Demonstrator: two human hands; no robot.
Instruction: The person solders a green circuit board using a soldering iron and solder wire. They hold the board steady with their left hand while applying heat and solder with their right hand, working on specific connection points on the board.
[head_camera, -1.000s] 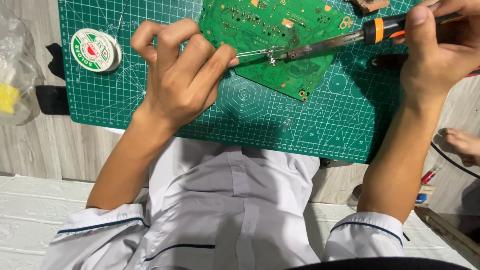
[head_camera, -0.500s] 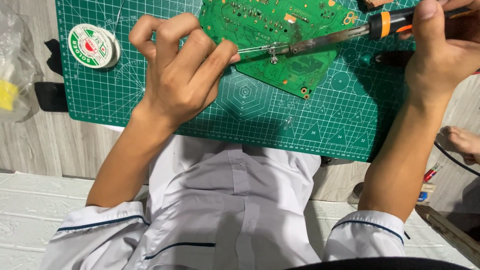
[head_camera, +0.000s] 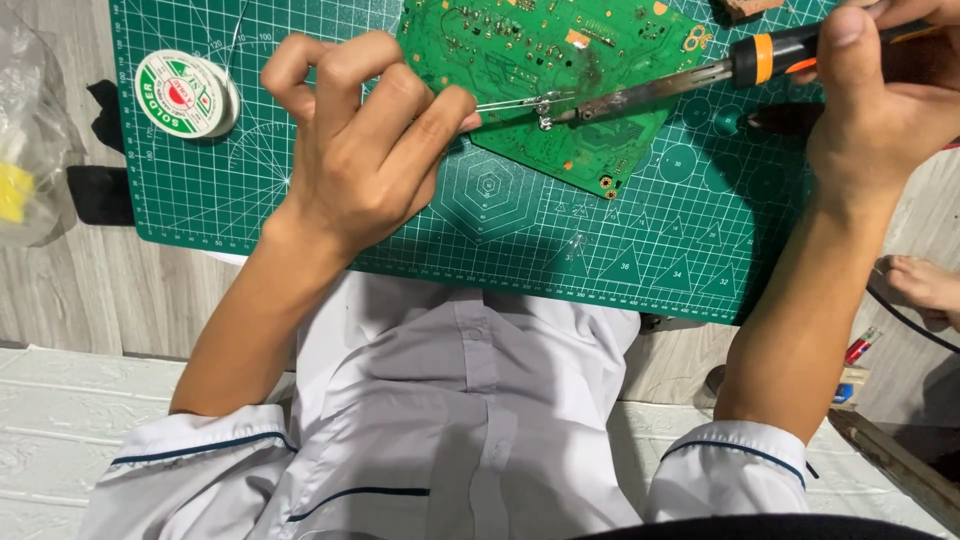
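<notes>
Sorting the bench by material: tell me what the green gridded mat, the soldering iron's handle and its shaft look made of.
Green gridded cutting mat: matte, looks like flexible vinyl or rubber; no glare, printed white lines.
Black-and-orange soldering iron handle, in the right hand: probably moulded plastic, smooth with a slight sheen.
Grey iron shaft: bare metal, dull and discoloured towards the tip.

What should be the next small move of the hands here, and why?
Probably feed the solder wire slightly forward. The left hand pinches it, and its end seems to meet the soldering iron tip on the circuit board, where the right hand holds the iron.
</notes>
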